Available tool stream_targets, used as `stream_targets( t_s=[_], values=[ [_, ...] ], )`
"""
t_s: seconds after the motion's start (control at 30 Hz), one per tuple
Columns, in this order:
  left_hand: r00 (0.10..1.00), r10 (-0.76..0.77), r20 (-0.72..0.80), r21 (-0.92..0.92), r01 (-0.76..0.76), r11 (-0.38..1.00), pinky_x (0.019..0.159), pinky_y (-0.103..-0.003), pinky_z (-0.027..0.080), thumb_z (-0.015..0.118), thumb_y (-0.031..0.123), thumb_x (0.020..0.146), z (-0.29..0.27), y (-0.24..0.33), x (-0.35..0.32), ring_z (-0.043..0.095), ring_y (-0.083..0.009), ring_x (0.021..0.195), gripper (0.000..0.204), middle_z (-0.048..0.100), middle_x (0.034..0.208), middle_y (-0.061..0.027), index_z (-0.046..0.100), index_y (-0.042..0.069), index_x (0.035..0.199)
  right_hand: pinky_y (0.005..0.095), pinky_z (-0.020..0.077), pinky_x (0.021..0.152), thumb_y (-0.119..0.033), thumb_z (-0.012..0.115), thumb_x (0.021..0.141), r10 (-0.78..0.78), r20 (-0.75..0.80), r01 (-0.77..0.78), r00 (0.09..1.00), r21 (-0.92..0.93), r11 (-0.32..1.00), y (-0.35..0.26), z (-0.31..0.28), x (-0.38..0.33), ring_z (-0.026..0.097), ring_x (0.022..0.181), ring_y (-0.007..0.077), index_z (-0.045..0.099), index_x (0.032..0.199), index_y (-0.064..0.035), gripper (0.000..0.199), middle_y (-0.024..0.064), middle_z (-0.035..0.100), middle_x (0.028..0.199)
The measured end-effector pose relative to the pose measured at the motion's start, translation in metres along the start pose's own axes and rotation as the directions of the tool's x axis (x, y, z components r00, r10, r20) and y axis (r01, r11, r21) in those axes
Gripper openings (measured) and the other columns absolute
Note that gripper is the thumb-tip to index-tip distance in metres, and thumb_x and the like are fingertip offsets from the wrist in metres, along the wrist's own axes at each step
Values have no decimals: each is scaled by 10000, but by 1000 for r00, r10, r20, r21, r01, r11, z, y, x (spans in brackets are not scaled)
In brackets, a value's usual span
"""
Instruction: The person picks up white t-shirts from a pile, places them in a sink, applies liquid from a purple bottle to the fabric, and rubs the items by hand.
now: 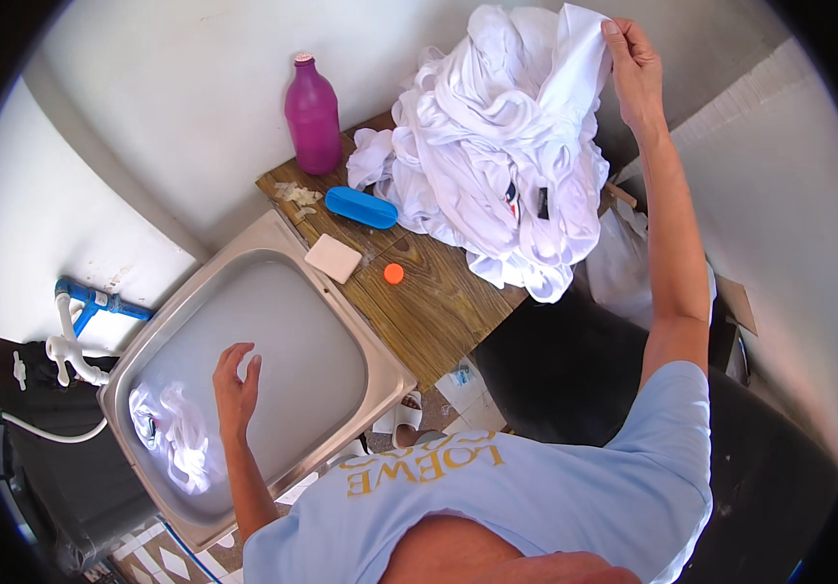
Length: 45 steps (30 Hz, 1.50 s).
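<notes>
My right hand (pixel 636 70) is raised at the far right, its fingers pinching a white cloth (pixel 584 54) at the top of a big heap of white fabric (pixel 497 136). The heap lies on a wooden table (pixel 428 311), with small dark and red patches showing on its front. Over the metal sink (pixel 391 382) hangs my left hand (pixel 237 389), fingers curved and apart, holding nothing. Cloudy greyish water fills the sink. A bunched white garment (pixel 173 438) lies partly under the water, left of that hand.
On the table are a purple bottle (pixel 313 117), a blue brush (pixel 361 207), a pale soap bar (pixel 333 258), an orange cap (pixel 393 273) and whitish crumbs (pixel 297 198). A white tap (pixel 66 348) on blue pipe stands left of the sink. A white plastic bag (pixel 621 263) sits beyond the table's right end.
</notes>
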State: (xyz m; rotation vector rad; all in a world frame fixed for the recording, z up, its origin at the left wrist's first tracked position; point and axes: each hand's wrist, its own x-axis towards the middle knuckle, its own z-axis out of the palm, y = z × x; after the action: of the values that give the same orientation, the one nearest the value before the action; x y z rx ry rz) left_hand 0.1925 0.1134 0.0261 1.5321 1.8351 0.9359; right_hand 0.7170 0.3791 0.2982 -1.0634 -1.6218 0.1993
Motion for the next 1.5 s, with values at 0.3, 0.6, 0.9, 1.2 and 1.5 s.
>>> stream_targets(
  t_s=[0.3,0.6,0.9,1.2,1.5],
  values=[
    [623,776,92,-170,-758,629,918,-400,425,665,81,795,73,97,85,533,-332,1070,328,555,1155,-152,597,38,1113,269,447,550,-291,485,964,176,-177,-159,968,109,981,-67,-42,5,504,628,88,550,939,-139,167,-36,503,723],
    [475,873,-108,-168,-875,455,932,-529,363,716,340,750,194,235,146,381,-399,1213,649,380,1314,-235,456,80,1286,314,513,702,-282,453,977,29,-321,6,947,109,994,-196,-72,-6,578,840,125,512,1089,-97,224,22,587,917],
    [672,734,-98,-17,-739,674,903,-524,298,783,432,587,211,248,141,350,-345,1191,916,346,1319,-187,401,11,1305,307,516,800,-270,494,967,-191,-547,103,815,-188,977,-291,-212,-31,610,914,168,527,1143,-14,312,79,617,1001],
    [472,795,-380,-703,-706,84,839,-385,448,749,240,709,165,272,-24,556,-269,962,602,536,1069,-157,442,9,1172,262,478,782,-346,520,938,-255,-642,-54,723,-420,906,-346,-198,-163,599,862,165,529,1156,10,418,67,621,967],
    [461,886,-48,-993,-116,7,644,-203,494,446,-58,718,119,328,-117,589,-113,717,460,604,871,-45,528,69,1153,209,448,688,-297,545,946,261,-544,-403,797,-158,902,-222,-239,-338,539,758,59,603,1056,-39,288,-7,609,855]
  ],
)
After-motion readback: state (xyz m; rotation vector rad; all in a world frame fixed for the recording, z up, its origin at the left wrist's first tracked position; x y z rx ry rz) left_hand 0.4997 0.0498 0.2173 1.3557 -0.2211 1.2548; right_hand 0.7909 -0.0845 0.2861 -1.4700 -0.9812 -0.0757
